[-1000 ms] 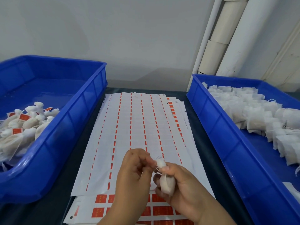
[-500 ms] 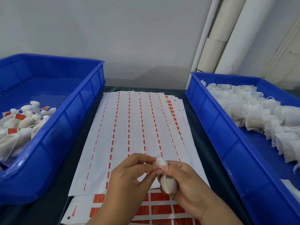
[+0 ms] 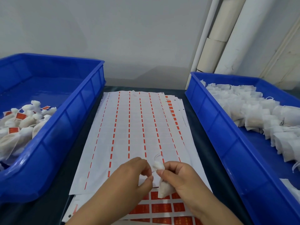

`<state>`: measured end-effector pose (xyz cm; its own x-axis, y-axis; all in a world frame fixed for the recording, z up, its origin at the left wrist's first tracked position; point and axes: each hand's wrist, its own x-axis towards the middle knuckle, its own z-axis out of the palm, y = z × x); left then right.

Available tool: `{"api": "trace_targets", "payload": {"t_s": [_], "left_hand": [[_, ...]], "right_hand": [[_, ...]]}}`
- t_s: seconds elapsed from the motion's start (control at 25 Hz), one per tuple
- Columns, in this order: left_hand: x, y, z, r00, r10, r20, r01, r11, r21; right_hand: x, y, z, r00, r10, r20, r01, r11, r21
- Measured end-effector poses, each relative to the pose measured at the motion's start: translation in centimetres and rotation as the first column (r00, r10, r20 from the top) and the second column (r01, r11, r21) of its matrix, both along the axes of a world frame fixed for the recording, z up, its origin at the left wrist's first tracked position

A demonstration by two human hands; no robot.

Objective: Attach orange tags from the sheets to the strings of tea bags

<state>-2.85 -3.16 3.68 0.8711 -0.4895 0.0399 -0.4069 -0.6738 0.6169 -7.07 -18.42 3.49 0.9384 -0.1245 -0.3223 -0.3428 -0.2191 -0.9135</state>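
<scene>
item: tea bag (image 3: pixel 164 187), gripped in my right hand (image 3: pixel 181 181) over the tag sheets (image 3: pixel 129 127), gathered top up; my left hand (image 3: pixel 129 179) pinched near its string with fingers together; best drawn taut before any orange tag (image 3: pixel 160 208) was pressed on.

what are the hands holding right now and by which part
The right hand grips a white tea bag at its gathered neck. The left hand pinches beside its top, probably the string, too fine to confirm.
</scene>
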Motion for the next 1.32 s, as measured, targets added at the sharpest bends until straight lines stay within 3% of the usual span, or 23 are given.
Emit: {"api": "trace_targets", "payload": {"t_s": [0.16,0.36,0.6,0.84,0.96,1.08,1.2,1.32], "left_hand": [[0.3,-0.3,0.4,0.99,0.058,0.125,-0.068,0.995,0.078],[0.4,-0.4,-0.2,0.954,-0.005,0.3,-0.062,0.974,0.216],[1.6,-0.1,-0.1,0.925,0.009,0.38,-0.084,0.98,0.183],[2.7,-1.0,1.4,0.875,0.009,0.484,-0.094,0.984,0.15],[1.7,-2.6,2.2,0.837,-0.084,0.541,0.045,0.995,0.086],[1.3,-3.3,2.5,0.785,-0.179,0.594,0.141,0.984,0.11],[2.2,-1.9,2.9,0.856,-0.137,0.498,0.088,0.989,0.122],[3.2,1.8,1.8,0.965,-0.012,0.261,-0.015,0.995,0.102]], "right_hand": [[0.0,-0.1,-0.5,0.999,-0.032,0.007,0.032,0.999,-0.02],[-0.1,-0.3,-0.7,0.999,-0.044,0.022,0.045,0.998,-0.046],[-0.6,-1.2,-1.0,0.995,-0.099,-0.003,0.098,0.99,0.098],[-0.9,-2.9,-0.2,0.999,0.026,0.026,-0.028,0.996,0.085],[-0.7,-3.7,0.4,0.989,0.143,0.036,-0.147,0.971,0.19],[-0.6,-3.9,0.2,0.986,0.135,0.094,-0.155,0.951,0.267],[-0.6,-3.5,-0.2,0.988,0.039,0.15,-0.1,0.901,0.421],[-0.5,-2.7,-0.7,0.988,0.027,0.151,-0.076,0.942,0.327]]}}
